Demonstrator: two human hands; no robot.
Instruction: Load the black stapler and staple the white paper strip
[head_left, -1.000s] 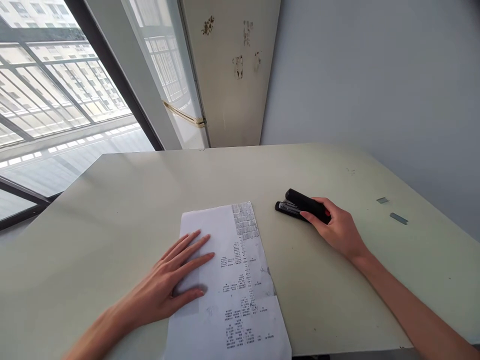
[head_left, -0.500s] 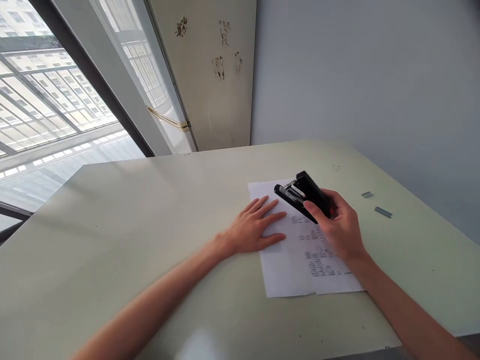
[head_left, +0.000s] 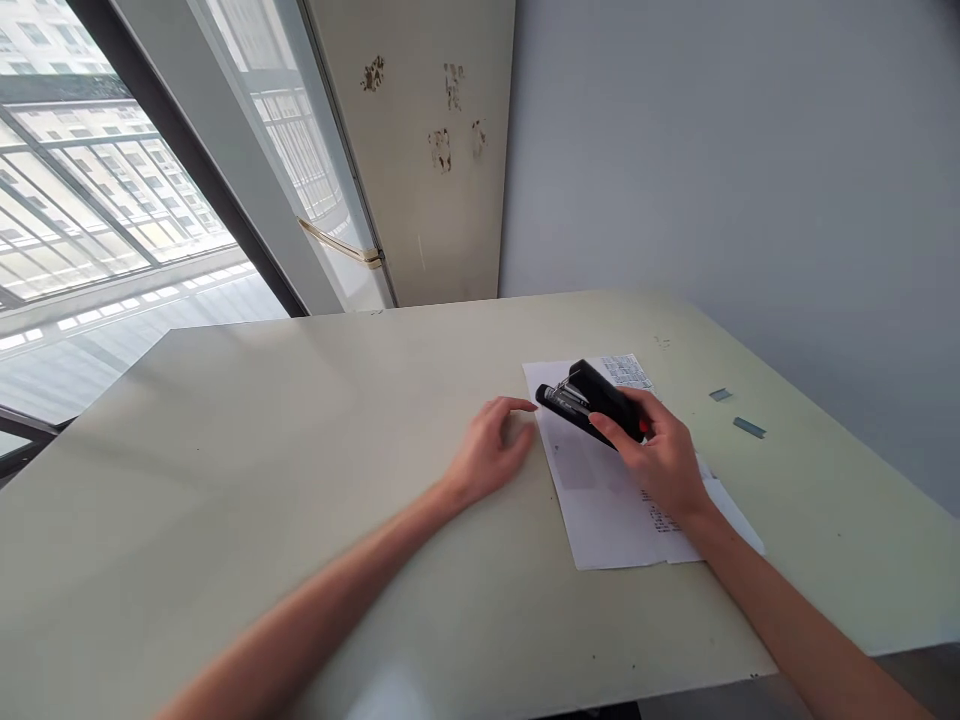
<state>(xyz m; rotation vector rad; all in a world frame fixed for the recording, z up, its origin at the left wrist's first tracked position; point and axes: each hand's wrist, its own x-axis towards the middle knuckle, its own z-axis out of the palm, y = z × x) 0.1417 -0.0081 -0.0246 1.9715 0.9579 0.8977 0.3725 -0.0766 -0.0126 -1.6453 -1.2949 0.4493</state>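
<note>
My right hand [head_left: 667, 460] is wrapped round the rear end of a black stapler [head_left: 611, 405], thumb on the near side. The stapler's jaws are spread apart and point to the upper left, above the printed paper sheets [head_left: 592, 510]. My left hand [head_left: 491, 450] rests by the left edge of the sheets, fingers bent and the thumb apart from the index finger, holding nothing I can see. Its index fingertip is close to the stapler's front end; whether they touch I cannot tell. The right hand and the stapler hide part of the print.
The sheets lie on a pale table [head_left: 300, 450]. Two small strips of staples [head_left: 748, 428], greyish, lie to their right. Behind the table stand a cabinet-like panel [head_left: 427, 220] with worn patches and a grey wall [head_left: 712, 170]. A window [head_left: 97, 190] is at the left.
My left hand has lifted off the sheets, its flat fingers now bent, and sits at their left edge. The sheets have shifted right and turned slightly. The stapler has moved a little left and down.
</note>
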